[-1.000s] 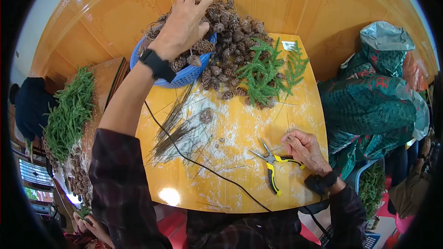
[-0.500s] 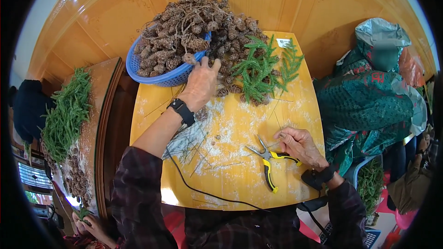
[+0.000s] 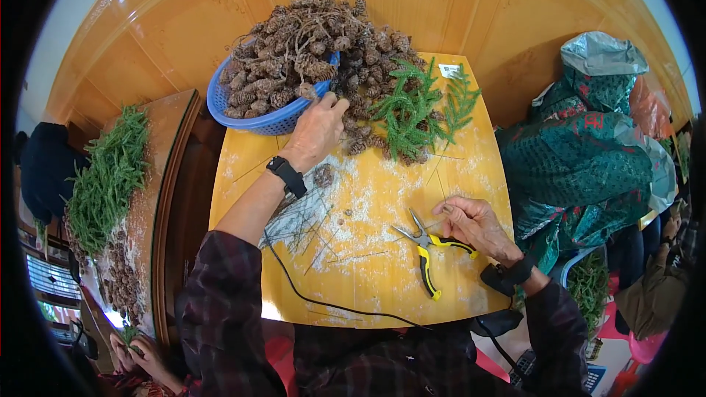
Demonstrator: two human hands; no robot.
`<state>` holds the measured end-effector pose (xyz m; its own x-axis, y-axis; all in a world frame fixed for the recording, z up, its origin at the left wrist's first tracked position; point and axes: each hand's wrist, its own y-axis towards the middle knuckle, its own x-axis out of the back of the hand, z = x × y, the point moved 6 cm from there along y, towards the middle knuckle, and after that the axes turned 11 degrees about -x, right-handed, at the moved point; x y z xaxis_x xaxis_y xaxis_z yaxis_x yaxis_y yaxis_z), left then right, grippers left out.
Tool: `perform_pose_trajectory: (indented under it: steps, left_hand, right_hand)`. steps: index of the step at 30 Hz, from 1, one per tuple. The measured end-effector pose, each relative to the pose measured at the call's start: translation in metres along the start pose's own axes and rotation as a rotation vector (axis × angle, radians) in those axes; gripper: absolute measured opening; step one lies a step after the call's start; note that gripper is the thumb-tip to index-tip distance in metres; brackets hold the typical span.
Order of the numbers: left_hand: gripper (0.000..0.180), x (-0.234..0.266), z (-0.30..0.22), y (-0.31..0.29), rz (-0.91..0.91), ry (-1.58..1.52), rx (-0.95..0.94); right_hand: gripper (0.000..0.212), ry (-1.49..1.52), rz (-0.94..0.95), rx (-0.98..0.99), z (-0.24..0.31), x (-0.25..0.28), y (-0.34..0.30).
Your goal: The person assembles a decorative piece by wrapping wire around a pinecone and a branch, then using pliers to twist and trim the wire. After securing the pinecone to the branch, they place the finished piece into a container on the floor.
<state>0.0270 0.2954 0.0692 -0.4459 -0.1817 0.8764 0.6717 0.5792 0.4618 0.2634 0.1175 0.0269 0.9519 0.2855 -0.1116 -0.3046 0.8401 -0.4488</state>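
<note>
My left hand (image 3: 318, 131) reaches to the edge of the pine cone heap (image 3: 368, 66), beside the blue basket (image 3: 276, 123). Its fingers curl inward and the fingertips are hidden, so what they grip does not show. Brown pine cones (image 3: 257, 88) fill the basket and spill over to its right. Over the right part of the table, my right hand (image 3: 476, 226) pinches a thin dark wire (image 3: 441, 185) between thumb and forefinger. Pliers with yellow and black handles (image 3: 426, 250) lie with jaws parted just left of that hand. One loose pine cone (image 3: 323, 175) rests below my left wrist.
Green artificial sprigs (image 3: 412, 110) lie right of the cones. Cut wires (image 3: 301, 220) and white flakes litter the yellow table (image 3: 471, 169); a black cable (image 3: 309, 298) crosses its front. Green bags (image 3: 581, 162) stand at right. Another person's hands (image 3: 140, 356) work at lower left.
The view has shifted slightly. My left hand stays at the cone heap with its fingers drawn in more, and my right hand keeps its pinch near the pliers.
</note>
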Motion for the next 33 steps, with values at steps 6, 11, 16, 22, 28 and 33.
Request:
perform_pose_trajectory:
  steps: [6, 11, 16, 22, 28, 33]
  left_hand:
    - [0.030, -0.006, 0.008, -0.001, 0.110, 0.083, 0.001]
    - [0.033, -0.001, -0.002, -0.008, 0.104, 0.032, -0.019]
    - [0.021, 0.032, -0.021, -0.024, 0.033, -0.139, 0.056]
    - [0.013, 0.078, -0.018, -0.031, -0.154, -0.411, 0.164]
    - [0.013, 0.090, -0.010, -0.047, -0.227, -0.478, 0.243]
    - [0.013, 0.072, -0.004, -0.052, -0.192, -0.346, 0.167]
  right_hand:
    - [0.022, -0.141, 0.008, 0.044, 0.015, -0.008, 0.011]
    - [0.019, -0.201, 0.015, 0.061, 0.024, -0.019, 0.013]
    - [0.018, -0.588, 0.062, 0.204, 0.046, -0.052, 0.020]
    - [0.014, -0.901, 0.043, 0.509, 0.068, -0.103, 0.046]
    - [0.015, -0.953, 0.056, 0.583, 0.077, -0.170, 0.085]
    - [0.014, -0.819, -0.025, 0.634, 0.070, -0.161, 0.100]
